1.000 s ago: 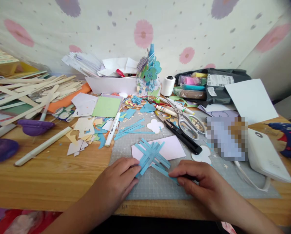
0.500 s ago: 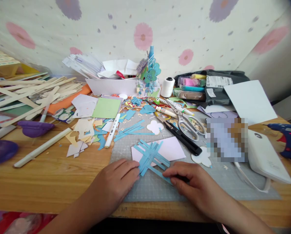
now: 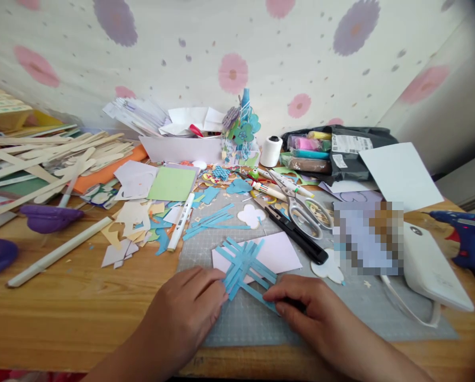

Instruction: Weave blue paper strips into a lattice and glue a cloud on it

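Note:
Crossed blue paper strips [image 3: 242, 261], partly woven over and under each other, lie on the grey cutting mat [image 3: 245, 326] and overlap a pale rectangular paper [image 3: 281, 252]. My left hand [image 3: 189, 307] is closed at their left edge, fingertips pressing the strip ends; its thumb is mostly hidden. On the other side, my right hand [image 3: 307, 307] pinches the lower right end of one strip between thumb and forefinger. Several loose blue strips [image 3: 209, 220] lie farther back on the mat. Beside the woven piece rests a black utility knife [image 3: 296, 233].
Scissors [image 3: 303, 212], a white flower cutout [image 3: 328, 267] and a white power bank [image 3: 436, 265] lie to the right, with a blue glue gun [image 3: 468, 236] at the edge. To the left are paper scraps [image 3: 131, 225], a white marker [image 3: 181, 222] and wooden sticks [image 3: 54, 156].
The view has tilted up slightly, so everything sits lower in the picture. Both hands keep nearly the same hold on the blue strips.

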`<action>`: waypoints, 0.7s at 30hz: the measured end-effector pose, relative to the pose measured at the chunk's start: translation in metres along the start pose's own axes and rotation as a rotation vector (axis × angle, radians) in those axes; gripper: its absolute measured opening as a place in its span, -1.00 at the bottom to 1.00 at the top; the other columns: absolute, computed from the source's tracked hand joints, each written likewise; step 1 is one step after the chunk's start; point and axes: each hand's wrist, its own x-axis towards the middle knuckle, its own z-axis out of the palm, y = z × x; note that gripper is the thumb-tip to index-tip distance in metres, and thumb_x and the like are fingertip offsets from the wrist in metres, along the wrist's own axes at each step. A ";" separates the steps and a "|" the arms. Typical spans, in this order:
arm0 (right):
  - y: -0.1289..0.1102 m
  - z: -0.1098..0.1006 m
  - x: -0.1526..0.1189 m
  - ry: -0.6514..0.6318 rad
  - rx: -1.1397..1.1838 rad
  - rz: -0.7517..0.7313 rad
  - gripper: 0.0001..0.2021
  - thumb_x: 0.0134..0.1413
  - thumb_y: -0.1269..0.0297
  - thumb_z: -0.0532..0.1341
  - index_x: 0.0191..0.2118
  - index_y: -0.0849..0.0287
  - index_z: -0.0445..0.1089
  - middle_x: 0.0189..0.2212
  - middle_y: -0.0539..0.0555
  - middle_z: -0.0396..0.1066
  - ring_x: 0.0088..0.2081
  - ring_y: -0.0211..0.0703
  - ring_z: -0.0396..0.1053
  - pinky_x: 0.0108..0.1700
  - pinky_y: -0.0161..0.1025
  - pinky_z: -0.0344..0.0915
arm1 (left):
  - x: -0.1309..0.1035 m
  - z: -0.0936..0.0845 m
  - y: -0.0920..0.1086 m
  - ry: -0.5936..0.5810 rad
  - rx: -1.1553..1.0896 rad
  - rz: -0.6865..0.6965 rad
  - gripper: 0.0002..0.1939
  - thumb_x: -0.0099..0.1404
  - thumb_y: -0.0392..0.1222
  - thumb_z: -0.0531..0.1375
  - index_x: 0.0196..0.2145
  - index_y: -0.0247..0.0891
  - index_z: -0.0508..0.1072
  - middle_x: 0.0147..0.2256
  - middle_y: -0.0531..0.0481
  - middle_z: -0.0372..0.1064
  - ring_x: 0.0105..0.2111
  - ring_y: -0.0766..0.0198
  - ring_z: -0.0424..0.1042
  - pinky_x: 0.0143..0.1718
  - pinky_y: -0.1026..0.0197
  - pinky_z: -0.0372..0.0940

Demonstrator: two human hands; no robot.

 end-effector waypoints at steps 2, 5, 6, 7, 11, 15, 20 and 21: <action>0.000 0.000 0.000 -0.009 -0.012 -0.004 -0.76 0.13 0.49 0.12 -0.25 0.12 0.51 -0.33 0.00 0.51 -0.27 -0.19 0.44 -0.19 -0.33 0.30 | 0.000 0.000 -0.001 0.007 -0.018 0.003 -0.80 0.37 -0.32 0.04 -0.34 -0.25 0.45 -0.29 -0.08 0.49 -0.34 0.19 0.44 -0.33 0.17 0.36; 0.000 0.000 0.000 -0.026 -0.056 -0.015 -0.76 0.14 0.49 0.11 -0.24 0.12 0.51 -0.32 0.02 0.51 -0.27 -0.19 0.43 -0.20 -0.32 0.30 | 0.000 0.002 -0.001 0.009 -0.067 0.048 -0.84 0.37 -0.33 0.08 -0.32 -0.27 0.45 -0.27 -0.08 0.50 -0.28 0.19 0.45 -0.23 0.15 0.37; 0.001 0.000 0.000 -0.034 -0.077 -0.019 -0.77 0.14 0.49 0.12 -0.23 0.12 0.51 -0.32 0.03 0.50 -0.27 -0.18 0.42 -0.20 -0.32 0.29 | 0.000 0.002 -0.001 0.004 -0.084 0.064 -0.85 0.36 -0.34 0.08 -0.31 -0.27 0.45 -0.27 -0.07 0.51 -0.26 0.19 0.45 -0.20 0.15 0.37; 0.001 0.000 -0.001 -0.039 -0.101 -0.025 -0.77 0.14 0.49 0.13 -0.22 0.12 0.51 -0.32 0.03 0.50 -0.28 -0.18 0.42 -0.21 -0.31 0.29 | 0.000 0.002 -0.001 -0.002 -0.098 0.077 -0.86 0.36 -0.34 0.09 -0.31 -0.28 0.44 -0.27 -0.06 0.51 -0.26 0.20 0.45 -0.19 0.16 0.37; 0.004 0.000 -0.003 -0.059 -0.188 -0.048 -0.77 0.10 0.49 0.16 -0.20 0.11 0.51 -0.34 0.03 0.47 -0.30 -0.18 0.39 -0.24 -0.31 0.27 | 0.000 0.004 -0.002 -0.028 -0.113 0.092 -0.86 0.38 -0.33 0.09 -0.31 -0.28 0.43 -0.30 -0.05 0.52 -0.28 0.23 0.45 -0.22 0.19 0.35; 0.006 0.001 -0.005 -0.068 -0.244 -0.065 -0.75 0.06 0.51 0.17 -0.18 0.11 0.50 -0.32 0.03 0.46 -0.28 -0.17 0.39 -0.22 -0.31 0.26 | 0.000 0.007 -0.003 -0.011 -0.104 0.100 -0.85 0.39 -0.35 0.06 -0.30 -0.30 0.42 -0.32 -0.04 0.51 -0.32 0.24 0.44 -0.26 0.17 0.30; 0.008 -0.002 -0.008 -0.075 -0.196 -0.082 -0.70 0.02 0.57 0.16 -0.18 0.11 0.52 -0.32 0.01 0.47 -0.26 -0.19 0.40 -0.18 -0.32 0.26 | 0.002 0.011 -0.004 0.002 -0.082 0.106 -0.87 0.37 -0.38 0.08 -0.29 -0.32 0.42 -0.36 -0.05 0.50 -0.38 0.23 0.43 -0.32 0.14 0.25; 0.008 -0.004 -0.008 -0.070 -0.148 -0.077 -0.70 0.02 0.57 0.17 -0.19 0.11 0.52 -0.32 0.00 0.48 -0.26 -0.21 0.41 -0.18 -0.34 0.26 | 0.002 0.011 -0.004 0.002 -0.080 0.102 -0.87 0.37 -0.38 0.08 -0.29 -0.33 0.42 -0.38 -0.06 0.49 -0.39 0.22 0.42 -0.33 0.15 0.24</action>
